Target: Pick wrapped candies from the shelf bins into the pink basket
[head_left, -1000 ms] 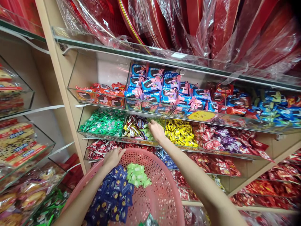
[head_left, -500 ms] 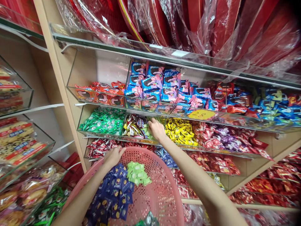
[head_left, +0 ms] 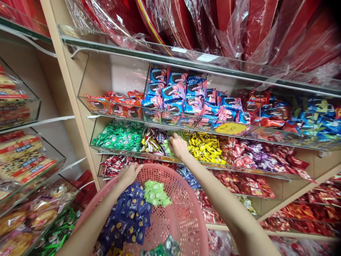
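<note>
My left hand [head_left: 129, 175] is closed over the far rim of a pink perforated plastic basket [head_left: 183, 192]. Inside the basket lie dark blue candy packets [head_left: 130, 215], a small pile of light green packets [head_left: 156, 193] and some darker green wrapped sweets [head_left: 170, 247]. My right hand [head_left: 178, 145] reaches into a clear shelf bin, its fingers curled down by light green packets [head_left: 167, 146]. What its fingertips pinch, if anything, is hidden. Brown-wrapped sweets [head_left: 154, 140] lie just left of it, and yellow-wrapped candies [head_left: 205, 147] to its right.
Green candies [head_left: 118, 137] fill the bin at the left. Overhead, a glass shelf edge [head_left: 186, 62] and blue-and-pink cookie packs [head_left: 173, 91] overhang the bins. A yellow price tag [head_left: 230, 128] reads 28. Bread packs [head_left: 23, 156] fill the shelves at far left.
The view has shifted slightly, so the shelves sit a little further right. Both hands stay in nearly the same places, the left on the basket rim, the right in the bin.
</note>
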The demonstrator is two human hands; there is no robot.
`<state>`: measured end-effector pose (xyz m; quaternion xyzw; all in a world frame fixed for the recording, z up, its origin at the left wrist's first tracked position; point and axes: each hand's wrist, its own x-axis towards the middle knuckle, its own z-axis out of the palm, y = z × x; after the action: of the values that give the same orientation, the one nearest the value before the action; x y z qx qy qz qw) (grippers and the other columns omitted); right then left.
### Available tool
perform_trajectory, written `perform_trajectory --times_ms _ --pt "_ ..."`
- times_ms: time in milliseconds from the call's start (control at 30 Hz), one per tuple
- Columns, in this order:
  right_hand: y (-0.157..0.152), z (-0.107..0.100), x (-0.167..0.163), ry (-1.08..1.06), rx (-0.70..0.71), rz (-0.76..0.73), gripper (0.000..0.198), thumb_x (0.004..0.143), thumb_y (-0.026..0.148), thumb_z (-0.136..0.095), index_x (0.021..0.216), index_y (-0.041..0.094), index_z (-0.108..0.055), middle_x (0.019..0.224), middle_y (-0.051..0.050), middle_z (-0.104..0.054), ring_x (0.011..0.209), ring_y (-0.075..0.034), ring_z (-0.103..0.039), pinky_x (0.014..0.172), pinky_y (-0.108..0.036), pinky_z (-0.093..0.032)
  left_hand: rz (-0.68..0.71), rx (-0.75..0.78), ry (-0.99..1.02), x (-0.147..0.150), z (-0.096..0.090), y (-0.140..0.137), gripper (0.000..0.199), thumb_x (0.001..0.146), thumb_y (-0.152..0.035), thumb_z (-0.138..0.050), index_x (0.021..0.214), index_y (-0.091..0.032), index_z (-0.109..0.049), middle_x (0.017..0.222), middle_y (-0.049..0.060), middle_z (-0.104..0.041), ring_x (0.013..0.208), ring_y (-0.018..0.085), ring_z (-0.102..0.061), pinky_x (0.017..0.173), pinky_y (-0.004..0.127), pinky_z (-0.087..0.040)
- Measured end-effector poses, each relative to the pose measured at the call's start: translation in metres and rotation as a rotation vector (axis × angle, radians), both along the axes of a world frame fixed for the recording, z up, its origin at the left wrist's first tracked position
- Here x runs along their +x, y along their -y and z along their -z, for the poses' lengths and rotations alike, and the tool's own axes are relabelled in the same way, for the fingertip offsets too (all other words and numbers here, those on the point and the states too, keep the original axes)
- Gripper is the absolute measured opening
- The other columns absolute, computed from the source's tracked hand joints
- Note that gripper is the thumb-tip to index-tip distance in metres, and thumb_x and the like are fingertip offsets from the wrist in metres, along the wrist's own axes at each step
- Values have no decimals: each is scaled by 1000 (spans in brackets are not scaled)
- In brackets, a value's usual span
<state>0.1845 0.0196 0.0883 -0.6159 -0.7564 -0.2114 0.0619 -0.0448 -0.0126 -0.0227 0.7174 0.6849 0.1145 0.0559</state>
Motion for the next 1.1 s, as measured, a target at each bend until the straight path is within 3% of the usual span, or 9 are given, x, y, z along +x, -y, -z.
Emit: perform_trajectory --times_ms 567,800,1100 --pt "0 0 1 -36 -25 -78 30 86 34 -35 100 18 -56 107 -10 -46 93 -20 -51 68 -27 -42 26 28 -26 2 0 1 49 85 -55 -21 93 -21 -55 90 9 -66 86 24 -60 68 30 -40" --pt "-2 -4 -5 31 -9 -71 27 89 19 -31 96 18 -56 106 -11 -47 93 -20 -48 67 -26 -41 26 21 -15 3 -1 3 47 86 -53 -21 93 -21 -56 91 9 -66 87 24 -60 70 31 -40" --pt "3 -17 4 15 60 2 31 90 19 -25 99 16 -54 105 -12 -46 90 -20 -47 65 -27 -40 20 18 -6 2 -3 3 50 85 -54 -20 92 -21 -56 90 9 -66 87 24 -60 67 29 -38"
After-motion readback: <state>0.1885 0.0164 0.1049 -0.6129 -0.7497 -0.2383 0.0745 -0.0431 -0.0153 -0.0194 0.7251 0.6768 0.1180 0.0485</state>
